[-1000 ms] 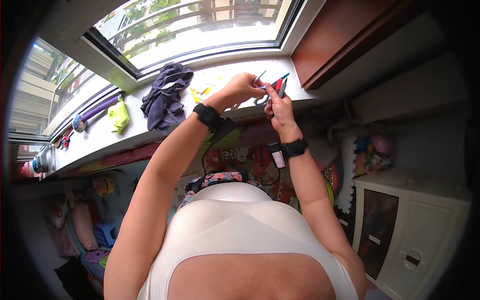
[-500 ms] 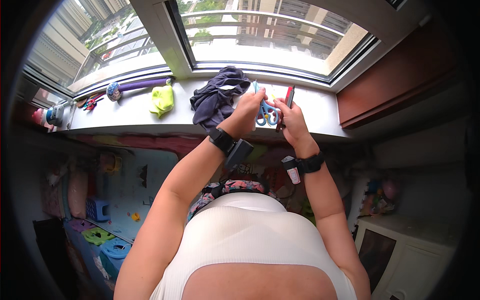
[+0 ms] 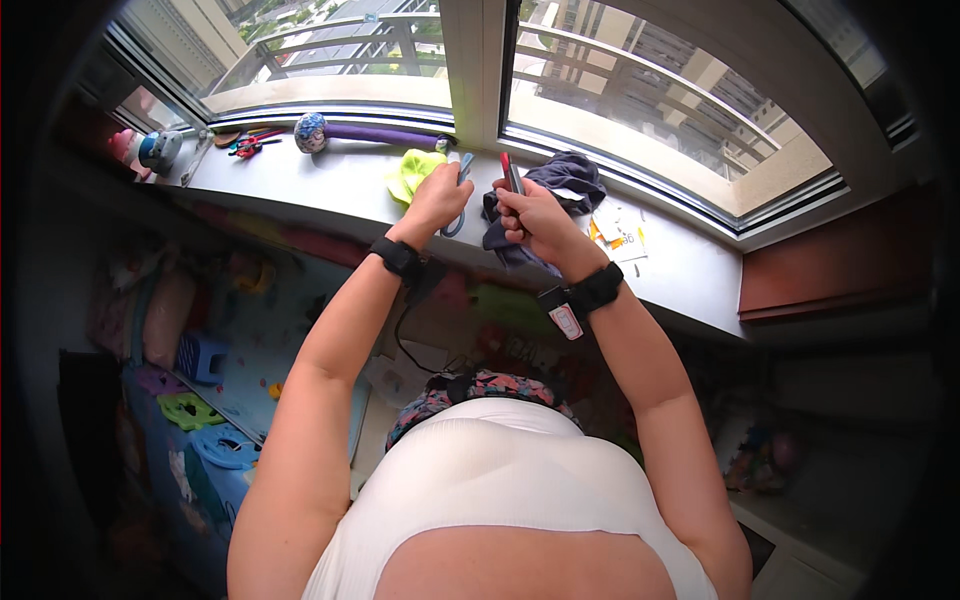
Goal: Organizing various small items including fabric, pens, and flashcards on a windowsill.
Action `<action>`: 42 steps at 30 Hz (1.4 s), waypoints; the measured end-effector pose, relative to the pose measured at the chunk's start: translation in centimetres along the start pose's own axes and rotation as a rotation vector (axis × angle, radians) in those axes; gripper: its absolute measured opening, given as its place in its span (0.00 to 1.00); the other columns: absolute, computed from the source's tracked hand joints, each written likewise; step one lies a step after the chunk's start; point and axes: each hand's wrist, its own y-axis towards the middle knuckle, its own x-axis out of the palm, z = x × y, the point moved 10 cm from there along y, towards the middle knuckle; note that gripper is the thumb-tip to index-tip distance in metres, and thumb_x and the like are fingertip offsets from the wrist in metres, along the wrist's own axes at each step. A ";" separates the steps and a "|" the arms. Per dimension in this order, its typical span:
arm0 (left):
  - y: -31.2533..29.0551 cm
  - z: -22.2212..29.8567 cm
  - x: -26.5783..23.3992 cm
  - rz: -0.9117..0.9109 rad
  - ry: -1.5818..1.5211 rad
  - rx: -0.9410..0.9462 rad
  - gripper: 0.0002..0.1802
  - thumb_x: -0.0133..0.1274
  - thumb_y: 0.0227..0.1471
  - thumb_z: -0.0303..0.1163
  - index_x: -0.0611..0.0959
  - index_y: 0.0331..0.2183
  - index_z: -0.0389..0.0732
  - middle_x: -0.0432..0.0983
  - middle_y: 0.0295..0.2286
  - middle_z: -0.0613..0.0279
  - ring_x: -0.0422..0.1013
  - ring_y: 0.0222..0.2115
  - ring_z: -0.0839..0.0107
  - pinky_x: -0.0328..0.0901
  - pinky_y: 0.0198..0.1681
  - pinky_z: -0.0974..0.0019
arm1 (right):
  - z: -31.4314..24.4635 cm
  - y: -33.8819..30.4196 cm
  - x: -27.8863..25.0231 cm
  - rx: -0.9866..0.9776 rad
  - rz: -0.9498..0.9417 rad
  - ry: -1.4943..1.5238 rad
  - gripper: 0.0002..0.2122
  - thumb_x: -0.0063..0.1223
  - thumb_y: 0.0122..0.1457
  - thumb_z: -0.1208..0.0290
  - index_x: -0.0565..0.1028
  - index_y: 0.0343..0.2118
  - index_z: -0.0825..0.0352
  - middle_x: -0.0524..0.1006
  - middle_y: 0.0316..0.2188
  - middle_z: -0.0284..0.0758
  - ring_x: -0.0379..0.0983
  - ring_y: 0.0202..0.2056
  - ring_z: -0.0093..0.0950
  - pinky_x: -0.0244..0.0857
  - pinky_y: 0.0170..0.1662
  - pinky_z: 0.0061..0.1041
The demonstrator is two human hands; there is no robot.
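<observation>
My left hand (image 3: 436, 203) is closed around light blue scissors (image 3: 455, 222). Part of the scissors shows above the fingers and a handle loop below them. Just behind that hand lies a crumpled yellow-green cloth (image 3: 408, 178) on the white windowsill (image 3: 350, 180). In my right hand (image 3: 538, 222), the fingers grip slim red and black pens (image 3: 512, 174) that point up toward the window. A dark grey cloth (image 3: 570, 180) lies bunched behind and beneath this hand. The two hands are apart, held over the sill.
Right of the dark cloth are paper scraps (image 3: 622, 236), white and orange. Farther left lie a purple stick (image 3: 385, 134) with a patterned ball (image 3: 310, 132), small red and black items (image 3: 255, 143) and a toy figure (image 3: 160, 150). Windows rise behind the sill.
The view has turned toward the left. Both hands have moved left along the sill, from beyond the dark cloth to beside the yellow-green cloth, with scissors and pens still held; they are farther apart.
</observation>
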 end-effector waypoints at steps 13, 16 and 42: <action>1.8 -4.2 -0.4 0.108 0.122 -0.180 0.30 0.63 0.47 0.42 0.74 0.46 0.33 0.68 0.43 0.41 0.70 0.42 0.42 0.67 0.47 0.50 | 1.1 7.6 0.3 -0.421 0.598 -0.790 0.30 0.59 0.46 0.69 0.64 0.53 0.76 0.70 0.42 0.55 0.69 0.46 0.52 0.65 0.51 0.37; -0.2 -1.9 -3.3 0.281 0.130 0.020 0.29 0.64 0.44 0.39 0.74 0.46 0.36 0.69 0.41 0.45 0.69 0.42 0.46 0.65 0.47 0.53 | 0.4 5.8 0.6 -0.483 0.540 -1.017 0.32 0.61 0.45 0.69 0.64 0.54 0.75 0.67 0.47 0.57 0.66 0.50 0.50 0.64 0.52 0.37; -2.3 20.9 15.5 -0.112 -0.118 0.347 0.22 0.64 0.41 0.31 0.78 0.39 0.35 0.71 0.36 0.46 0.73 0.34 0.48 0.70 0.40 0.57 | -1.4 -16.5 -23.6 -0.197 1.351 -1.087 0.21 0.67 0.47 0.63 0.72 0.41 0.66 0.67 0.44 0.41 0.65 0.47 0.40 0.61 0.52 0.36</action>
